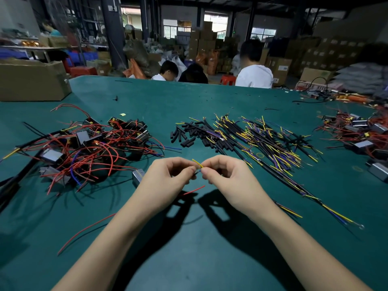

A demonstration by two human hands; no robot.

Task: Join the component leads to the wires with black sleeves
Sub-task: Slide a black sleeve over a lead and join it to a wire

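Between my hands, both pinch the yellow wire and a blue lead to twist them together.

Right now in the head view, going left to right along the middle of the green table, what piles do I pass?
Cardboard box → red-wired components → loose black sleeves → yellow-tipped black-sleeved wires → second heap of red-wired components.

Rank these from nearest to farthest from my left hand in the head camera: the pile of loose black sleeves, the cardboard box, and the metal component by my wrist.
From the left hand:
1. Metal component, just left of it.
2. Pile of loose black sleeves, ahead, slightly right.
3. Cardboard box, far left corner.
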